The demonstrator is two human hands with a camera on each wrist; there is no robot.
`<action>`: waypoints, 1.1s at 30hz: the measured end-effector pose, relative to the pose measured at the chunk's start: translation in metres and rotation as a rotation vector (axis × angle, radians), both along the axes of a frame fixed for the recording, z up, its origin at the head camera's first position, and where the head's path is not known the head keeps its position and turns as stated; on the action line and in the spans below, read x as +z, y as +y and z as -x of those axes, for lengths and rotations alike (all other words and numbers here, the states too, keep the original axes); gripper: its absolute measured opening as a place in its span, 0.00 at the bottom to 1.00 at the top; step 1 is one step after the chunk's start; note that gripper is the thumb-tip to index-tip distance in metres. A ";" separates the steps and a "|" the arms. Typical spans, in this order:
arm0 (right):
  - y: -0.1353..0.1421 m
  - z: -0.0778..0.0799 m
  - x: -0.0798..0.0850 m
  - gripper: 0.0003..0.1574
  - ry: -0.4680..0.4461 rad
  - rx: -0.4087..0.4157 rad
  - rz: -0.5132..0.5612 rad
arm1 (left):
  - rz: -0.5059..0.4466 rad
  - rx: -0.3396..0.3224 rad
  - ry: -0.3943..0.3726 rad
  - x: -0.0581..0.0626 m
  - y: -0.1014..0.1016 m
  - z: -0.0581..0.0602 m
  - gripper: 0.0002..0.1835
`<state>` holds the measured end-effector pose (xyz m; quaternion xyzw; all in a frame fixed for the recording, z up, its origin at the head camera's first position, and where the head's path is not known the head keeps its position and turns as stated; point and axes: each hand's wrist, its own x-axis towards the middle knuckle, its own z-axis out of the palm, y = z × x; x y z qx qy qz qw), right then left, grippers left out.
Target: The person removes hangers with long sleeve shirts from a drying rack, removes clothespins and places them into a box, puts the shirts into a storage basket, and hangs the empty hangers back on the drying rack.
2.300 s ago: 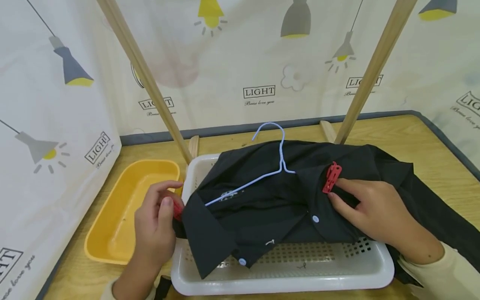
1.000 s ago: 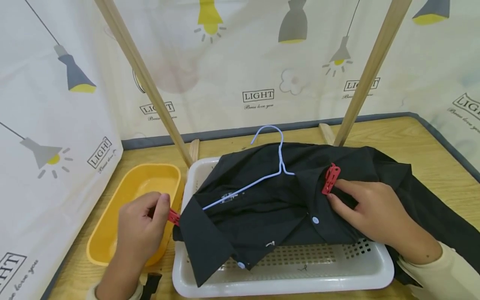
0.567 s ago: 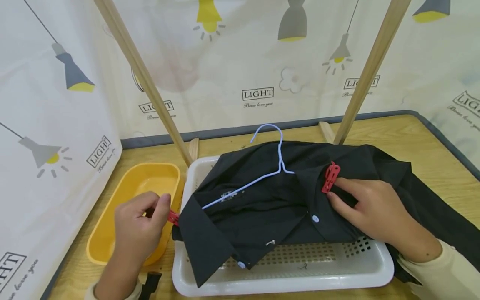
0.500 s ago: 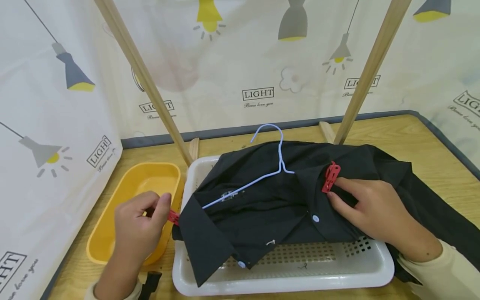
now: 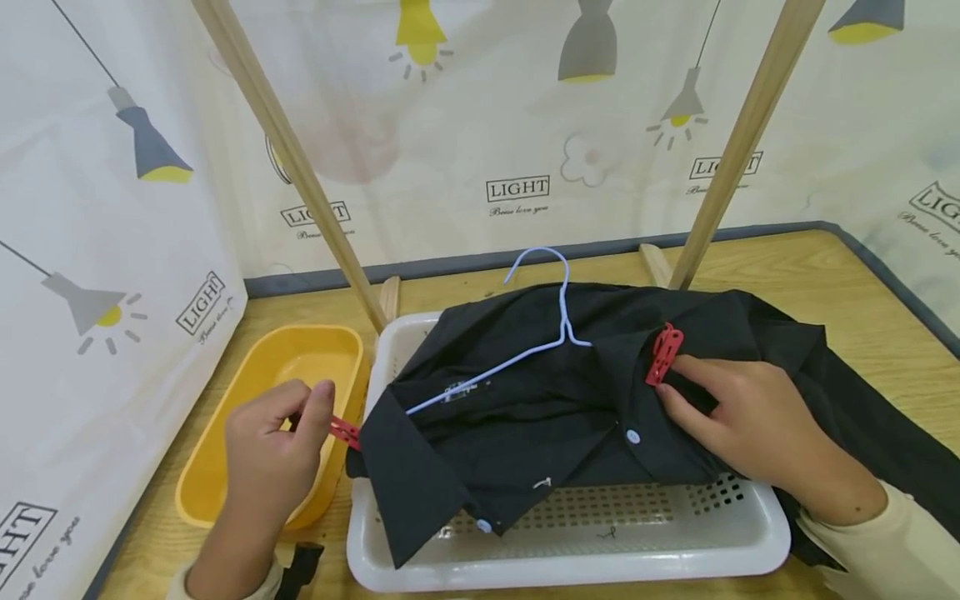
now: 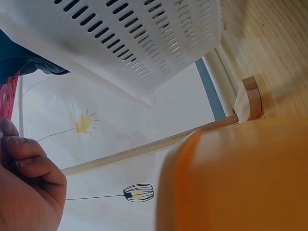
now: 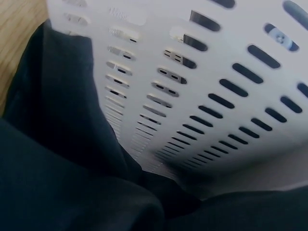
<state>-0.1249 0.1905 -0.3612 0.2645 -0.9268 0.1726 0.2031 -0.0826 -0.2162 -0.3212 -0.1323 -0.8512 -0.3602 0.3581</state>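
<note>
A black shirt [image 5: 517,442] lies over a white perforated basket [image 5: 577,575], its collar flaps spread. The pale blue wire hanger [image 5: 564,308] sits in its neck, hook upward; the hanger's right arm is hidden under the cloth. At the shirt's left edge, my left hand [image 5: 273,450] pinches a red clothespin [image 5: 346,432] between thumb and curled fingers. That clothespin [image 6: 8,94] shows beside the fingers in the left wrist view. On the right collar side my right hand [image 5: 757,425] pinches another red clothespin [image 5: 664,356] with thumb and index finger. Dark cloth [image 7: 72,183] fills the right wrist view's lower part.
A yellow tub [image 5: 202,450] stands left of the basket, under my left hand. Two wooden posts [image 5: 292,167] rise behind the basket, with small wooden feet on the table [image 5: 810,267]. A shirt sleeve [image 5: 892,408] trails off to the right.
My left hand has moved left and turned, so more of its clothespin shows at the shirt's edge. My right hand and the shirt have hardly moved.
</note>
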 end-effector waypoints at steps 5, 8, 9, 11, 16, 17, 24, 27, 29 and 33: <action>0.000 0.000 0.000 0.10 0.010 -0.012 0.002 | 0.011 0.023 0.005 -0.005 -0.006 0.003 0.25; 0.000 0.000 0.001 0.10 0.014 -0.009 0.005 | 0.011 0.036 -0.013 -0.004 -0.006 0.003 0.25; 0.000 0.000 0.000 0.10 0.011 -0.007 0.006 | 0.010 0.037 -0.016 -0.004 -0.005 0.003 0.25; 0.000 0.001 0.000 0.10 0.011 -0.009 0.001 | 0.007 0.038 -0.019 -0.004 -0.005 0.002 0.26; 0.000 0.001 0.000 0.12 0.008 -0.020 -0.010 | -0.001 0.040 -0.006 -0.002 -0.005 0.001 0.26; 0.000 0.002 0.000 0.12 0.005 -0.020 -0.010 | -0.005 0.041 -0.007 -0.002 -0.005 0.001 0.26; 0.000 0.000 0.000 0.12 -0.006 -0.021 -0.008 | -0.042 0.047 -0.014 -0.001 -0.006 -0.001 0.26; -0.001 0.001 -0.001 0.11 0.000 -0.017 -0.004 | -0.062 0.044 -0.011 -0.004 -0.010 0.000 0.26; 0.000 0.001 -0.001 0.11 0.009 -0.015 -0.003 | -0.081 0.044 0.000 -0.006 -0.013 0.001 0.26; 0.000 0.001 -0.001 0.11 0.018 -0.011 -0.003 | -0.107 0.058 0.028 -0.008 -0.018 0.004 0.26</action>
